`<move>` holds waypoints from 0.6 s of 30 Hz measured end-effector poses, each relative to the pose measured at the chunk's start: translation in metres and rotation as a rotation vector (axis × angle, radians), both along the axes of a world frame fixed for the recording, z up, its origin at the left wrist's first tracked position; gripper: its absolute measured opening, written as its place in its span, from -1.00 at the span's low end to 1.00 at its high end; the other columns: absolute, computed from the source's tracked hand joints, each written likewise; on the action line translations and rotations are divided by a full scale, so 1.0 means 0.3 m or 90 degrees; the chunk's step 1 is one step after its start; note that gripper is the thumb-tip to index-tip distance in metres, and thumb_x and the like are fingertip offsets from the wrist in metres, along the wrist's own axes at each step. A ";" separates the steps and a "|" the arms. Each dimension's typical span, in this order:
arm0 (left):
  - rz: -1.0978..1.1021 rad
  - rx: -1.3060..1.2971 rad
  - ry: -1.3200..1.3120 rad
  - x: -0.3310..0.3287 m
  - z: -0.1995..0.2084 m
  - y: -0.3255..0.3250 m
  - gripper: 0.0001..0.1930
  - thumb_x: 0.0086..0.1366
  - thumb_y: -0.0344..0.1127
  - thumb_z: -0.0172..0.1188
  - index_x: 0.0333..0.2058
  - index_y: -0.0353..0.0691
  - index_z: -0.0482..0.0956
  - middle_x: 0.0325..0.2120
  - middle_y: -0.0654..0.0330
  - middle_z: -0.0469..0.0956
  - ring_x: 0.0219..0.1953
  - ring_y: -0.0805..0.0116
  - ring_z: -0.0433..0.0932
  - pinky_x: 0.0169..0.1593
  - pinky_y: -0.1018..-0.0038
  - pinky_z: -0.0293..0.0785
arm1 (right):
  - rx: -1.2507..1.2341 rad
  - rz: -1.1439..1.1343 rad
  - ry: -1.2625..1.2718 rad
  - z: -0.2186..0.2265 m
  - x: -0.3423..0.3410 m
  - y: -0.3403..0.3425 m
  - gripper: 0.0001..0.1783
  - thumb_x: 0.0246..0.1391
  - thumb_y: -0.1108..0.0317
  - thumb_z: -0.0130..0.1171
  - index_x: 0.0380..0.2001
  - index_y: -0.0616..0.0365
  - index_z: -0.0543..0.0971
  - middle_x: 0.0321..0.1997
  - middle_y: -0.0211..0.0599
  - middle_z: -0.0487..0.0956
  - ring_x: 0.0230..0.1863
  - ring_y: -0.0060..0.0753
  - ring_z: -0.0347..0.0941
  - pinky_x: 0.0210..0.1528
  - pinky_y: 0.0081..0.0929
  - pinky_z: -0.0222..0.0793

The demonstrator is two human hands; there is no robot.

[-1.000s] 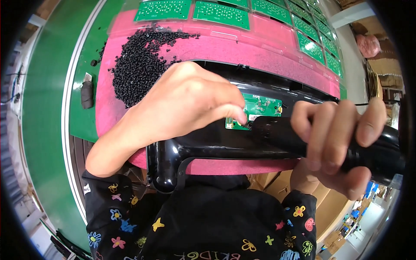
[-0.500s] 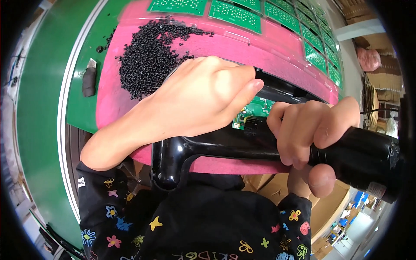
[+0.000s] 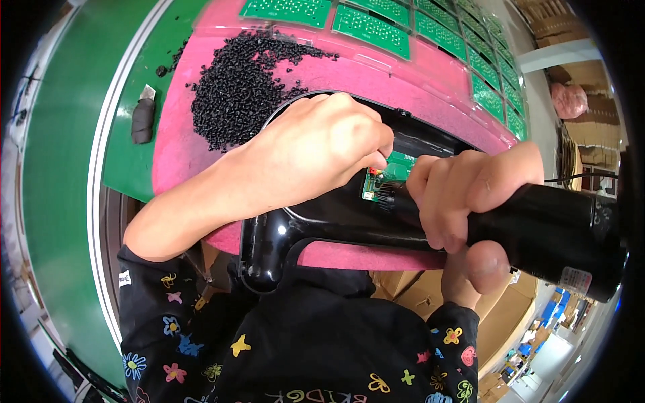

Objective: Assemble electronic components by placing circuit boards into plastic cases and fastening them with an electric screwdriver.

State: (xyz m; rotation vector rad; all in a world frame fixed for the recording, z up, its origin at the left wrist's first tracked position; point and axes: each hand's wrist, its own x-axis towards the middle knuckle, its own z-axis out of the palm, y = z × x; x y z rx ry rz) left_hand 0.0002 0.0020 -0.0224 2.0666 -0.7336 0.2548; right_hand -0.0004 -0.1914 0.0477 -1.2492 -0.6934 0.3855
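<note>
A glossy black plastic housing (image 3: 289,232) lies on a pink mat (image 3: 349,67), its handle end pointing toward me. A small green circuit board (image 3: 386,176) sits inside it. My left hand (image 3: 316,151) rests over the housing, fingertips pressing at the board's edge. My right hand (image 3: 463,201) grips a thick black electric screwdriver (image 3: 557,235), whose tip touches the board. What lies under my left palm is hidden.
A heap of small black pellets (image 3: 235,87) is spread on the pink mat beside the housing. Several green circuit boards (image 3: 376,23) line the far edge. A dark grey lump (image 3: 142,119) lies on the green belt (image 3: 60,168). Cardboard boxes (image 3: 510,322) stand below right.
My left hand has shifted over the housing, covering more of the board. The right hand has drawn the screwdriver closer in, tip on the board. The view has tilted slightly.
</note>
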 end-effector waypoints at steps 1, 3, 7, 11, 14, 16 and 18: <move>0.000 -0.011 -0.011 -0.001 -0.008 0.004 -0.88 0.11 -0.42 0.31 -0.40 -0.34 0.59 -0.49 0.06 0.58 -0.42 -0.03 0.58 -0.38 0.23 0.50 | 0.017 0.034 -0.034 -0.011 0.014 0.002 -0.51 -0.01 0.13 0.42 -0.22 0.00 0.31 -0.65 -0.55 0.34 -0.71 -0.58 0.21 -0.47 -0.49 0.11; -0.003 0.013 0.002 -0.005 -0.004 0.011 -0.85 0.08 -0.41 0.34 -0.41 -0.34 0.59 -0.50 0.06 0.58 -0.43 -0.02 0.58 -0.39 0.23 0.49 | 0.037 0.068 -0.064 -0.027 0.039 -0.006 -0.53 0.00 0.15 0.40 -0.21 -0.01 0.31 -0.64 -0.54 0.36 -0.70 -0.58 0.24 -0.46 -0.49 0.13; -0.045 0.104 0.055 -0.011 0.038 0.012 -0.77 -0.03 -0.36 0.42 -0.44 -0.33 0.55 -0.52 0.09 0.56 -0.46 0.00 0.56 -0.42 0.23 0.46 | 0.061 0.103 -0.112 -0.023 0.043 -0.048 -0.58 0.05 0.19 0.34 -0.16 -0.04 0.32 -0.61 -0.55 0.42 -0.67 -0.58 0.33 -0.45 -0.50 0.18; -0.066 0.134 0.045 -0.011 0.039 0.009 -0.74 -0.04 -0.33 0.44 -0.47 -0.30 0.52 -0.53 0.14 0.53 -0.47 0.05 0.54 -0.43 0.23 0.43 | 0.143 0.058 -0.125 -0.021 0.047 -0.071 -0.57 0.08 0.15 0.34 -0.12 -0.06 0.32 -0.53 -0.60 0.47 -0.62 -0.63 0.38 -0.41 -0.53 0.20; -0.100 0.067 0.020 -0.016 0.022 0.007 -0.76 -0.01 -0.33 0.42 -0.47 -0.29 0.52 -0.53 0.15 0.52 -0.47 0.06 0.53 -0.43 0.25 0.43 | 0.269 -0.003 -0.118 -0.023 0.037 -0.075 -0.60 0.07 0.17 0.35 -0.15 -0.04 0.36 -0.54 -0.64 0.46 -0.59 -0.73 0.37 -0.29 -0.61 0.20; -0.109 0.039 0.010 -0.006 0.019 0.000 -0.77 0.01 -0.33 0.41 -0.46 -0.30 0.53 -0.53 0.14 0.52 -0.47 0.07 0.54 -0.43 0.27 0.44 | 0.340 -0.056 -0.109 -0.023 0.026 -0.072 -0.64 0.04 0.22 0.34 -0.18 -0.02 0.39 -0.58 -0.65 0.45 -0.61 -0.73 0.35 -0.29 -0.61 0.21; -0.116 0.013 -0.001 0.000 0.022 -0.004 -0.78 0.03 -0.34 0.40 -0.44 -0.30 0.54 -0.53 0.14 0.53 -0.47 0.07 0.54 -0.43 0.29 0.45 | 0.341 -0.065 -0.114 -0.012 0.023 -0.074 -0.64 0.03 0.23 0.34 -0.18 -0.01 0.39 -0.59 -0.64 0.45 -0.61 -0.73 0.35 -0.28 -0.61 0.21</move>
